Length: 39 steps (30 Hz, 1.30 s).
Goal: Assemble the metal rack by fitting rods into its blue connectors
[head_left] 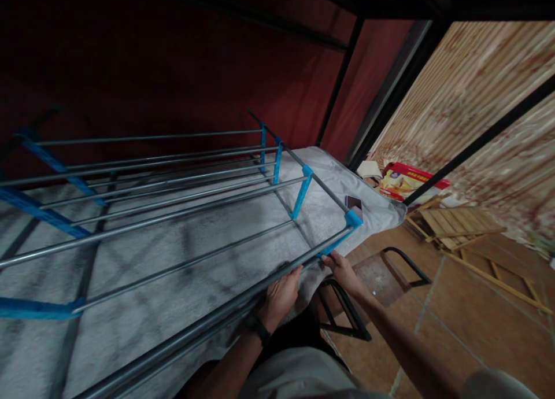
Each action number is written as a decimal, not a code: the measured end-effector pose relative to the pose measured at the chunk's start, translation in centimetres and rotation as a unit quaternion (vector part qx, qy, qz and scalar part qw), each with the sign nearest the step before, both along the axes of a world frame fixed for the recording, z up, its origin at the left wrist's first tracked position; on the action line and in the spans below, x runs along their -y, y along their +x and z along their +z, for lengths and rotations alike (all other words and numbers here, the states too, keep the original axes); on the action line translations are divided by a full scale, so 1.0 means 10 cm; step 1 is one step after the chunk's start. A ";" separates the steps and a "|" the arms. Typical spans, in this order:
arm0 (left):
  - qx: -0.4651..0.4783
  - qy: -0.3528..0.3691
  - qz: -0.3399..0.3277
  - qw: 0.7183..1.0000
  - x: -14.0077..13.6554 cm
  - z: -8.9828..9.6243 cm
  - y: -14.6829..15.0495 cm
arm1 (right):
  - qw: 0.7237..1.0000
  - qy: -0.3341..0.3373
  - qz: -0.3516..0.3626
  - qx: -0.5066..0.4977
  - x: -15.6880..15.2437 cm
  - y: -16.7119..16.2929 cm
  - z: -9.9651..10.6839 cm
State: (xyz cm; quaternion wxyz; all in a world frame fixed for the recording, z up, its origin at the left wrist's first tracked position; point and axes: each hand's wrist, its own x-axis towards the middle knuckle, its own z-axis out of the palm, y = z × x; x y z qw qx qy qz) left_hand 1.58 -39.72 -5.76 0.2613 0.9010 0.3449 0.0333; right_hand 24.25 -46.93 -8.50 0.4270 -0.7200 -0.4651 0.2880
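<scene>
A rack of grey metal tubes (pixel 182 221) joined by blue plastic connectors (pixel 302 192) lies across a pale grey cloth (pixel 243 231). At its near side, my left hand (pixel 281 298), with a dark band on the wrist, is closed around the lower front tube, its fingertips partly hidden. To its right, my right hand (pixel 340 270) pinches the lower end of the blue corner connector (pixel 354 218), where the front tubes meet it. Both hands are close together near the rack's right end.
A phone (pixel 354 203) lies on the cloth beyond the corner. A stool or chair with a dark metal frame (pixel 410 266) stands at my right. Farther off are a folded wooden rack (pixel 459 220) and a red and yellow box (pixel 407 179). Dark posts (pixel 342 81) frame the bed-like surface.
</scene>
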 end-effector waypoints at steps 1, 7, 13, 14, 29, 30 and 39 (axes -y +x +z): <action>0.001 0.003 0.001 1.000 0.00 0.00 0.00 | 1.000 0.001 -0.001 -0.005 0.00 -0.01 0.00; 0.001 0.016 -0.003 1.000 0.00 -0.05 0.01 | 1.000 0.001 -0.010 -0.025 0.00 -0.04 -0.01; 0.028 0.023 0.007 0.999 0.01 -0.16 0.00 | 1.000 -0.004 -0.009 -0.006 0.01 -0.05 0.01; 0.031 0.020 0.008 0.999 0.01 -0.16 -0.01 | 1.000 -0.005 -0.008 -0.001 0.01 -0.05 0.01; 0.014 0.015 0.010 1.000 0.02 -0.07 0.00 | 0.999 -0.042 -0.010 0.023 0.02 -0.10 -0.01; 0.012 0.013 0.011 1.000 0.02 -0.07 0.00 | 0.998 -0.045 -0.010 0.030 0.02 -0.11 -0.01; 0.047 0.001 0.015 0.999 0.03 -0.17 0.00 | 0.999 -0.031 -0.005 0.019 0.02 -0.12 0.00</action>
